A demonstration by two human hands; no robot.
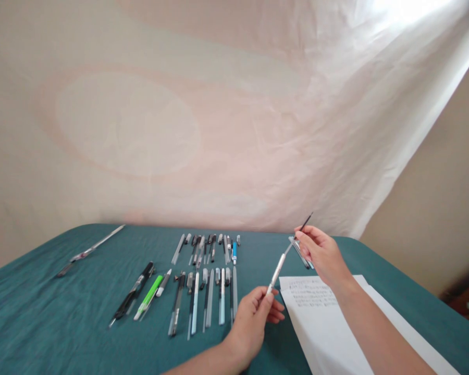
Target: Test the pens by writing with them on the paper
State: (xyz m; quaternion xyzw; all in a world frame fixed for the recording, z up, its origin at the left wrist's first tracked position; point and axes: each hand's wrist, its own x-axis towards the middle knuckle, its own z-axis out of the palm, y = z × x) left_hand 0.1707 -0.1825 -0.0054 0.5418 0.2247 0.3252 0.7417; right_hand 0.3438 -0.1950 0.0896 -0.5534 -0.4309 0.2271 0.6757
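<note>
My left hand (254, 317) is closed around a white pen barrel (276, 272), which tilts up and to the right. Above it my right hand (318, 250) pinches a thin pen refill (306, 221) with a dark tip pointing up. The refill's clear lower end meets the barrel's open top; how far it sits inside I cannot tell. Behind the right hand, a few pen parts (303, 256) lie on the cloth, partly covered by the fingers. Left of my left hand is a row of taken-apart pens (210, 299) with barrels, refills and caps.
Written sheets of paper (316, 333) lie under my right forearm. A second row of pen parts (205, 249) is farther back. A green pen (150, 294), a black pen (135, 291) and a long clear packet (91, 249) lie to the left on the green tablecloth (62, 323). A pale curtain (219, 130) hangs behind.
</note>
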